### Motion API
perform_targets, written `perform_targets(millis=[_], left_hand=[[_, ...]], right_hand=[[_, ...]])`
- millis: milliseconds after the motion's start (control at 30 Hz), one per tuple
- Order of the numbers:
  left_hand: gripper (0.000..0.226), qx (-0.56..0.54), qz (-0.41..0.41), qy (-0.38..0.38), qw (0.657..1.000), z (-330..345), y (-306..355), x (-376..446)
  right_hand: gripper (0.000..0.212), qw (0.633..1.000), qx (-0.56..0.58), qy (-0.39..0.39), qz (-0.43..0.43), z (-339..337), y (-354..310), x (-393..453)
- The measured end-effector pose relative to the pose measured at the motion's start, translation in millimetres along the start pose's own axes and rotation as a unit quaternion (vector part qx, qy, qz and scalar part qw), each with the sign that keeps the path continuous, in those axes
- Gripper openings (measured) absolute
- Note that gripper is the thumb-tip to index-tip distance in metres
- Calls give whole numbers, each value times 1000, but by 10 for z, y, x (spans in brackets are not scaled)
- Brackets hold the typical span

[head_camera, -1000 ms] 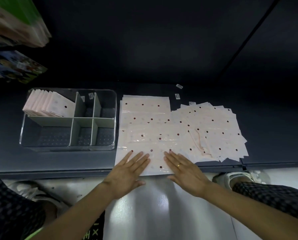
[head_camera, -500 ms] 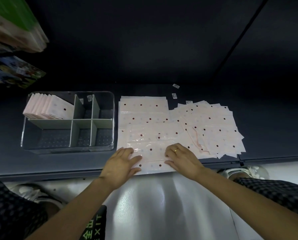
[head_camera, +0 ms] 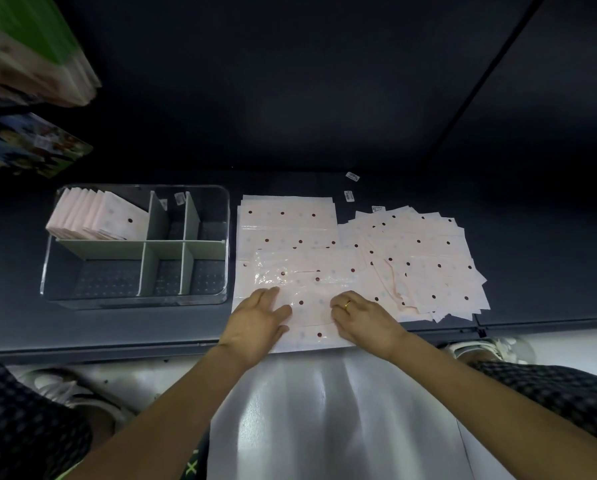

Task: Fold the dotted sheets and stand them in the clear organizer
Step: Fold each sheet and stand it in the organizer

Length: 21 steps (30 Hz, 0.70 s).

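Head view: both hands are being held on the nearest dotted sheet (head_camera: pixel 311 306), which is lying flat on the dark surface (head_camera: pixel 124 327) directly under and just beyond them. The left hand (head_camera: pixel 257 322) is resting on the sheet's left part, fingers loosely curled and seemingly gathering the glossy top layer; whether an edge is actually being pinched cannot be told. The right hand (head_camera: pixel 364 320) is lying on the sheet's right part with its fingers bent onto it, and a firm grasp cannot be confirmed there either. The sheet's long axis is running side to side, across the line of the forearms, with its near edge lying at the surface's front lip, close to the wrists.

The clear organizer (head_camera: pixel 136 299) is standing to the left of the hands, just beside the sheet stack's left edge and nearer the left hand. Already folded sheets (head_camera: pixel 98 220) are standing in its far left compartment; the other compartments are showing bare floor. A fanned pile of loose sheets (head_camera: pixel 428 261) is lying to the right of and beyond the right hand.

A fold across the long axis is judged likely, followed by a leftward carry.
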<state>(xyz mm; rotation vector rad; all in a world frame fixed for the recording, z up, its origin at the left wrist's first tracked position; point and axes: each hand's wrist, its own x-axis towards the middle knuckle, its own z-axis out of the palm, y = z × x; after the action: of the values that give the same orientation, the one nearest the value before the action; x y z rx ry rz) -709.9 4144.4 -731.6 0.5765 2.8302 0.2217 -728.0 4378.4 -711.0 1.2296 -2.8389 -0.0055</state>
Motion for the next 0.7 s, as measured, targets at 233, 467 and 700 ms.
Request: perform_targets(millis=[233, 467, 700], left_hand=[[46, -41, 21, -13, 999, -207, -75, -54], [30, -190, -59, -1, 980, -492, -148, -126], [43, -50, 76, 211, 973, -324, 137, -132]], right_hand=[[15, 935, 285, -152, 146, -151, 125, 6], [15, 860, 424, -215, 186, -399, 343, 166], [11, 834, 438, -216, 257, -350, 561, 601]])
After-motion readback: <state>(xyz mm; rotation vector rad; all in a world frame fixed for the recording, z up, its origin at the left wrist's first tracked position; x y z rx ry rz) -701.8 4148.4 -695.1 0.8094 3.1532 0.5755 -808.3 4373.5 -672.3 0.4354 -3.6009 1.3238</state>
